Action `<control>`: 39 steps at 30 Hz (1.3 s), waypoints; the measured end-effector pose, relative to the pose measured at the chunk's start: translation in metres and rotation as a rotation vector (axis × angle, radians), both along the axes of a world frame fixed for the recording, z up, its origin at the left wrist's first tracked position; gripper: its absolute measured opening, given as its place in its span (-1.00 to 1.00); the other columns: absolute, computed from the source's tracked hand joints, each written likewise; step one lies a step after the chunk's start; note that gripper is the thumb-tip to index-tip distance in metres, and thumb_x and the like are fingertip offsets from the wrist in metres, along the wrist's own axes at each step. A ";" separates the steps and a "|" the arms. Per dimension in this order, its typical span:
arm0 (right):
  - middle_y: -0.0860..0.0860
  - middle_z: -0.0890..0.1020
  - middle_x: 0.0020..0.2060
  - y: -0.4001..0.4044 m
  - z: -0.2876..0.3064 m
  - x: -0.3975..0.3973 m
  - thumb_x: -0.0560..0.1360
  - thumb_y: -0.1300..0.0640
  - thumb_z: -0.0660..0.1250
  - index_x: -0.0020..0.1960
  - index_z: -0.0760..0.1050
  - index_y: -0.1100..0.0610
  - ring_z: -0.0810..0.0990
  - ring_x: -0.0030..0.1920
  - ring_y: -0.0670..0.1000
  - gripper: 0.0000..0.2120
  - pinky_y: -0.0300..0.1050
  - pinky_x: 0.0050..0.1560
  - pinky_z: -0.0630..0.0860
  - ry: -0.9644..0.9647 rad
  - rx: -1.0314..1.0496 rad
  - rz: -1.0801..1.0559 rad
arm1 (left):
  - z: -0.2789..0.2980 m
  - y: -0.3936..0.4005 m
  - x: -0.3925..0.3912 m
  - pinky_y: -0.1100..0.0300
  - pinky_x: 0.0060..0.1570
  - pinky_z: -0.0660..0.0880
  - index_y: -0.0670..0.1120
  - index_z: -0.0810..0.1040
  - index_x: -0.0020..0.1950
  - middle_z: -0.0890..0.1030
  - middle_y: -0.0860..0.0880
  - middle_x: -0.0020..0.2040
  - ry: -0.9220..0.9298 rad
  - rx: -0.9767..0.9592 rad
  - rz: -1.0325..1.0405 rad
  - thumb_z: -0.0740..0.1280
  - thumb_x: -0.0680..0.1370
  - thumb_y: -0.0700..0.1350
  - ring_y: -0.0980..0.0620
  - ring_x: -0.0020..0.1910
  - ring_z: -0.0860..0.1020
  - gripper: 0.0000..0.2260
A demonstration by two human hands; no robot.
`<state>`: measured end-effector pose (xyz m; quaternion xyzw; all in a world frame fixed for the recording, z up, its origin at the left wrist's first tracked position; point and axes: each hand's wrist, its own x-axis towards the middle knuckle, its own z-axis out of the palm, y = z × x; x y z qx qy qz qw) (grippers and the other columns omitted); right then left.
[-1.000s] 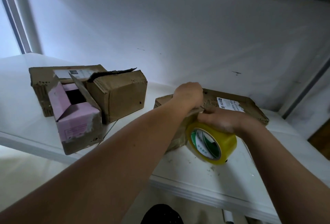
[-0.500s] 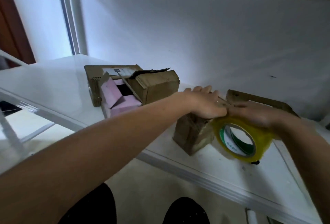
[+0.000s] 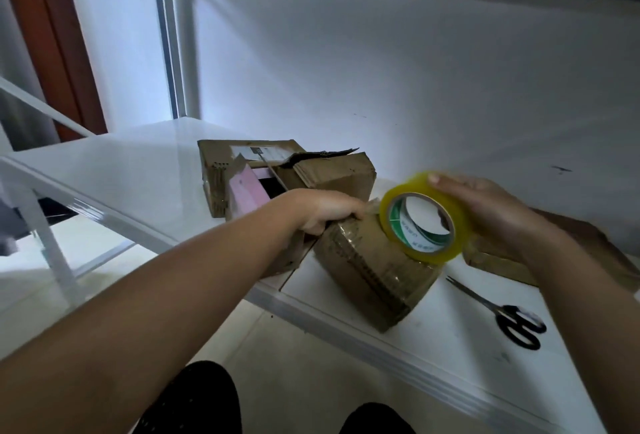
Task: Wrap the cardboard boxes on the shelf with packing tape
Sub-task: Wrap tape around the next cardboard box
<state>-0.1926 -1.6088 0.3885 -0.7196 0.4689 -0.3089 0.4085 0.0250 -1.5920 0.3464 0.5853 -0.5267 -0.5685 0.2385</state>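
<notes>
Head view showed my left hand (image 3: 325, 208) gripping the cardboard box (image 3: 374, 267) at the shelf's (image 3: 450, 357) front edge while my right hand (image 3: 485, 205) clasped the tape roll (image 3: 424, 217) against it, and loose tension risked wrinkled tape.

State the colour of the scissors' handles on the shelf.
Black: the scissors have black handles, seen best in the head view.

Tape roll (image 3: 424, 217) now atop box (image 3: 374, 267).
</notes>
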 end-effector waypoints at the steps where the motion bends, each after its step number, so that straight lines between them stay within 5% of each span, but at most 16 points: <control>1: -0.01 0.64 -0.44 0.001 -0.003 0.007 0.09 -0.41 0.36 -0.21 0.57 0.07 0.61 -0.45 -0.08 -0.43 -0.16 -0.32 0.48 0.007 -0.031 -0.012 | 0.003 -0.002 0.000 0.26 -0.38 0.55 -0.16 0.51 -0.10 0.61 -0.06 -0.34 -0.098 -0.014 0.022 0.11 0.58 -0.22 0.03 -0.39 0.59 -0.81; 4: 0.01 0.65 -0.46 0.000 -0.008 0.022 0.13 -0.42 0.30 -0.27 0.55 0.10 0.61 -0.48 -0.08 -0.42 -0.17 -0.32 0.47 -0.002 -0.091 -0.055 | 0.008 -0.011 -0.006 0.31 -0.42 0.47 -0.15 0.53 -0.14 0.59 -0.12 -0.23 -0.140 -0.110 0.172 0.09 0.61 -0.18 -0.03 -0.33 0.56 -0.74; 6: 0.03 0.66 -0.44 0.000 -0.010 0.027 0.16 -0.39 0.30 -0.26 0.56 0.11 0.61 -0.46 -0.05 -0.45 -0.19 -0.33 0.50 -0.037 -0.091 -0.041 | 0.005 -0.021 -0.008 0.22 -0.13 0.45 -0.15 0.52 0.23 0.56 -0.13 0.15 -0.122 -0.148 0.189 0.08 0.66 0.00 -0.07 0.01 0.55 -0.66; 8: 0.05 0.65 -0.44 0.000 -0.014 0.032 0.19 -0.37 0.30 -0.27 0.56 0.12 0.61 -0.46 -0.04 -0.47 -0.24 -0.37 0.52 -0.062 -0.082 -0.020 | -0.002 -0.029 -0.009 0.13 0.01 0.41 -0.18 0.41 0.39 0.47 -0.15 0.34 -0.188 -0.118 0.141 0.14 0.65 0.08 -0.11 0.19 0.49 -0.57; 13: 0.03 0.62 -0.49 -0.008 -0.024 0.037 0.22 -0.35 0.28 -0.29 0.54 0.17 0.59 -0.48 -0.06 -0.46 -0.23 -0.33 0.53 -0.125 -0.004 -0.018 | -0.029 -0.042 -0.010 0.06 0.22 0.39 -0.23 0.48 0.32 0.46 -0.22 0.33 -0.445 -0.201 0.077 0.10 0.67 -0.08 -0.18 0.26 0.45 -0.67; 17: 0.01 0.59 -0.51 -0.009 -0.026 0.040 0.29 -0.31 0.23 -0.27 0.54 0.17 0.58 -0.50 -0.06 -0.49 -0.27 -0.36 0.52 -0.138 0.036 0.015 | -0.041 -0.046 -0.008 0.07 0.21 0.37 -0.25 0.52 0.25 0.50 -0.25 0.27 -0.572 -0.269 0.073 0.07 0.68 -0.16 -0.19 0.21 0.45 -0.69; 19: 0.00 0.63 -0.44 -0.008 -0.020 0.039 0.33 -0.35 0.19 -0.20 0.56 0.15 0.63 -0.43 -0.06 -0.45 -0.30 -0.35 0.52 -0.044 0.032 0.035 | -0.041 -0.048 -0.007 0.07 0.21 0.37 -0.27 0.52 0.24 0.50 -0.26 0.25 -0.578 -0.265 0.076 0.07 0.67 -0.18 -0.18 0.17 0.46 -0.70; 23: 0.10 0.65 -0.19 -0.014 0.008 0.040 0.33 -0.41 0.25 -0.04 0.57 0.15 0.64 -0.15 0.13 -0.38 0.06 0.03 0.56 0.262 0.145 0.036 | -0.033 -0.042 -0.011 0.11 0.17 0.33 -0.28 0.46 0.31 0.44 -0.28 0.33 -0.598 -0.246 0.084 0.03 0.69 -0.07 -0.20 0.23 0.43 -0.62; 26: 0.07 0.66 -0.33 -0.014 0.030 0.018 0.22 -0.37 0.34 -0.12 0.59 0.14 0.65 -0.35 0.05 -0.43 -0.06 -0.27 0.59 0.447 0.239 0.025 | -0.032 -0.040 -0.010 0.05 0.29 0.27 -0.30 0.35 0.41 0.34 -0.28 0.43 -0.527 -0.193 0.136 0.06 0.63 0.20 -0.23 0.36 0.34 -0.39; 30: 0.13 0.68 -0.07 -0.003 0.026 -0.024 0.26 -0.35 0.34 0.02 0.62 0.13 0.67 -0.08 0.12 -0.39 -0.01 -0.10 0.61 0.679 0.362 0.020 | -0.028 -0.043 -0.013 -0.01 0.38 0.18 -0.28 0.25 0.48 0.23 -0.25 0.50 -0.487 -0.142 0.139 0.07 0.61 0.25 -0.22 0.44 0.25 -0.32; 33: 0.07 0.68 -0.12 0.007 0.000 -0.029 0.38 -0.34 0.24 0.03 0.60 0.07 0.66 -0.11 0.06 -0.48 -0.13 -0.23 0.59 0.724 0.459 0.034 | -0.028 -0.044 -0.017 -0.03 0.41 0.16 -0.27 0.21 0.50 0.20 -0.24 0.51 -0.463 -0.114 0.145 0.07 0.61 0.25 -0.22 0.45 0.22 -0.32; 36: 0.12 0.62 0.06 0.010 -0.012 -0.025 0.46 -0.32 0.19 0.16 0.54 0.06 0.62 0.03 0.11 -0.48 -0.12 -0.06 0.58 0.756 0.446 0.016 | -0.029 -0.039 -0.019 -0.03 0.40 0.20 -0.28 0.26 0.47 0.26 -0.26 0.48 -0.524 -0.136 0.125 0.01 0.62 0.25 -0.23 0.43 0.27 -0.33; 39: 0.03 0.62 -0.05 0.013 -0.015 -0.025 0.46 -0.33 0.18 0.07 0.53 -0.01 0.61 -0.13 0.00 -0.55 -0.27 -0.35 0.51 0.756 0.386 -0.026 | -0.031 -0.037 -0.026 0.02 0.19 0.35 -0.20 0.42 0.36 0.45 -0.23 0.33 -0.794 -0.292 0.099 -0.04 0.65 0.21 -0.19 0.26 0.43 -0.43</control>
